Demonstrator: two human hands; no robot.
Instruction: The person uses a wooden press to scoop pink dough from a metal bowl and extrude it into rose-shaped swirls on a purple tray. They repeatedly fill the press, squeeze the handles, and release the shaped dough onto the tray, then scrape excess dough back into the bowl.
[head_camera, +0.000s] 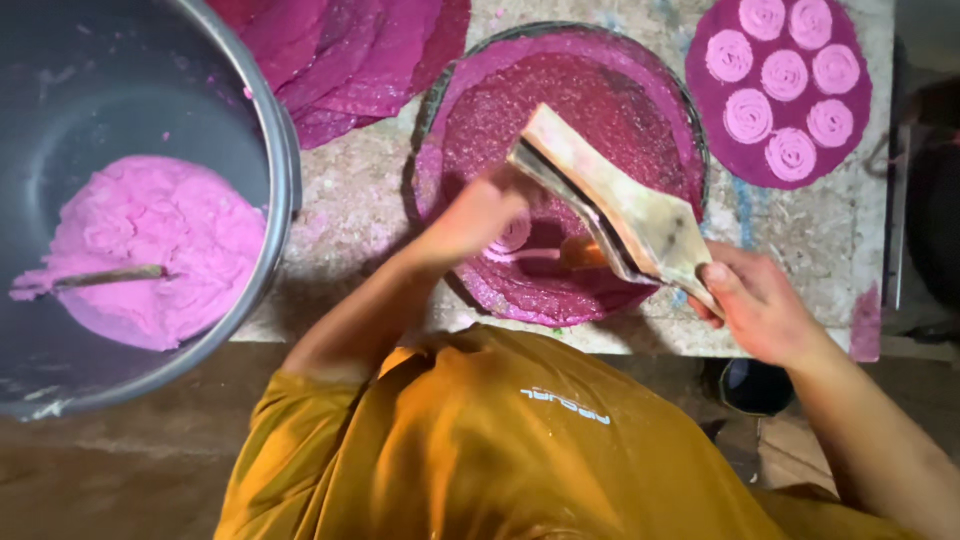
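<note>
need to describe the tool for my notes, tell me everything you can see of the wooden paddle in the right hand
The wooden paddle is a flat, pale board, stained pink and smudged dark, with a dark edge along one side. It widens from a narrow handle to a squared end. The right hand grips the handle; the blade slants up-left over the round magenta-coated tray, close to the left hand.

One head-worn camera looked almost straight down, from close above the person's own chest and arms. The orange shirt filled the lower middle of the frame, and the table ran across the upper part. A grey tub was cut off at the left edge, a round tray sat top centre. There was no second view to share any part.
</note>
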